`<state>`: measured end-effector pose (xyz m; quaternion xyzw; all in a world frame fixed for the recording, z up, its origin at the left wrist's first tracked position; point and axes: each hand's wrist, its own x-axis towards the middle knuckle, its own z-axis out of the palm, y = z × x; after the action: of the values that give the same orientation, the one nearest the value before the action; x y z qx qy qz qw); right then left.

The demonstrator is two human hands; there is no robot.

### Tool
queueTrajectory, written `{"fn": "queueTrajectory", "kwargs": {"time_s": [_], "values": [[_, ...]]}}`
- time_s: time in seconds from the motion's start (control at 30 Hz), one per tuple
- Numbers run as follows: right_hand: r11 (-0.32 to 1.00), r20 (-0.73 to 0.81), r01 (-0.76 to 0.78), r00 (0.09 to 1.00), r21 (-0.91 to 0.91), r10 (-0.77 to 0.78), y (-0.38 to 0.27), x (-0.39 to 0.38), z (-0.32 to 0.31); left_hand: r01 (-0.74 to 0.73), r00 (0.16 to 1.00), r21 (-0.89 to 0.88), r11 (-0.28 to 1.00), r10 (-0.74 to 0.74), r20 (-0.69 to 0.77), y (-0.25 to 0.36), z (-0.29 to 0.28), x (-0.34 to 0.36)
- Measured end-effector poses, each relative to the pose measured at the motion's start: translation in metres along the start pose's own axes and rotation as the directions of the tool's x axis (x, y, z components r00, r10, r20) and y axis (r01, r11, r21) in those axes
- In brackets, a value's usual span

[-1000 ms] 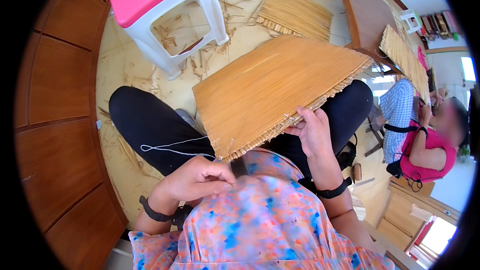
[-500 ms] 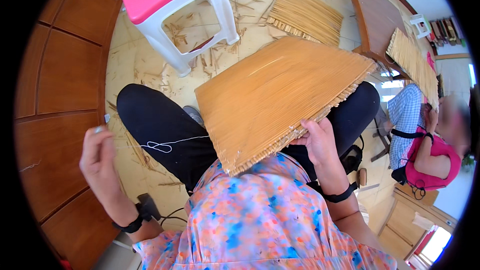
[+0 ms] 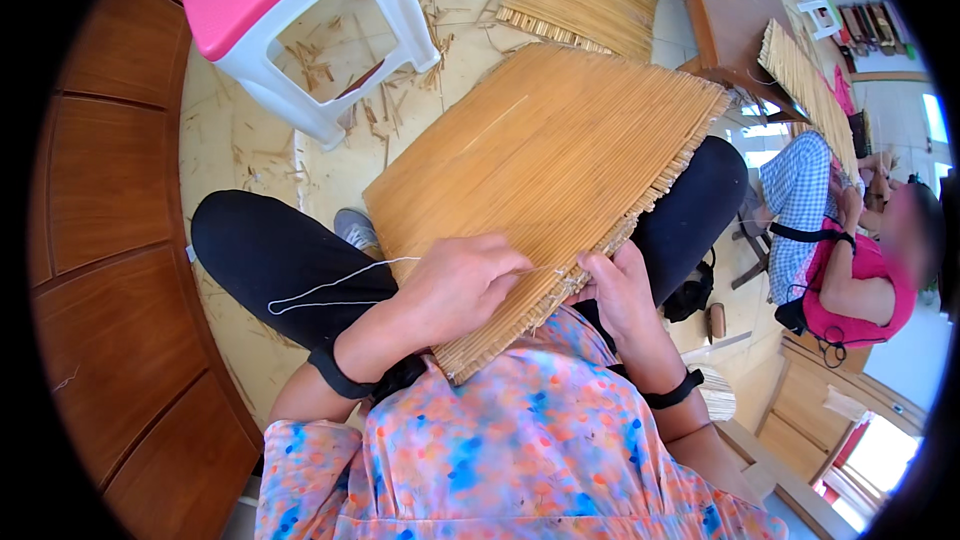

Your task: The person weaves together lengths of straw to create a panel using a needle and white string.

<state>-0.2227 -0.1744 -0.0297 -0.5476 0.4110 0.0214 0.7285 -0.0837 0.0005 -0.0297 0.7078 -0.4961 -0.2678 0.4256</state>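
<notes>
A rectangular panel of stitched straw stalks [image 3: 540, 140] lies tilted across my lap, its ragged cut edge toward me. My right hand [image 3: 622, 290] grips that near edge, thumb on top and fingers beneath. Over the panel, close to the same edge, my left hand [image 3: 460, 280] is closed in a pinch, and a thin line stretches from its fingertips toward my right thumb. White thread [image 3: 310, 303] loops out beside the left hand over my dark trouser leg. Whether a needle is in the pinch is too small to tell.
A white stool with a pink seat [image 3: 330, 60] stands ahead on the left, amid straw scraps. Another straw panel [image 3: 580, 0] lies on the floor beyond. Wooden cabinets [image 3: 120, 190] line the left. At right, a seated person [image 3: 850, 270] handles a straw panel [image 3: 808, 90] near a brown table [image 3: 735, 10].
My left hand has come in from the far left to the panel's near edge, and the thread has slackened into a longer loop. My right hand stays at the edge.
</notes>
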Motion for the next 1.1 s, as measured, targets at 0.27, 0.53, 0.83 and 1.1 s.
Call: {"fn": "queueTrajectory", "kwargs": {"time_s": [0.27, 0.53, 0.83, 1.1], "values": [[0.999, -0.004, 0.017, 1.0, -0.035, -0.017, 0.002, 0.0, 0.0, 0.002, 1.0, 0.049, 0.999, -0.001, -0.017, 0.009, 0.0, -0.004], [0.997, 0.016, 0.031, 0.999, -0.071, -0.03, 0.003, 0.001, -0.004, 0.002, 1.0, 0.113, 0.994, -0.002, 0.0, 0.017, -0.004, 0.001], [0.996, 0.023, 0.042, 0.999, -0.075, -0.04, 0.005, 0.002, -0.004, -0.064, 0.994, 0.252, 0.966, 0.039, 0.103, 0.028, -0.002, 0.0], [0.998, 0.003, 0.064, 0.998, -0.028, -0.063, 0.001, -0.001, 0.0, -0.079, 0.99, 0.275, 0.958, 0.043, 0.135, 0.037, -0.007, -0.005]]}}
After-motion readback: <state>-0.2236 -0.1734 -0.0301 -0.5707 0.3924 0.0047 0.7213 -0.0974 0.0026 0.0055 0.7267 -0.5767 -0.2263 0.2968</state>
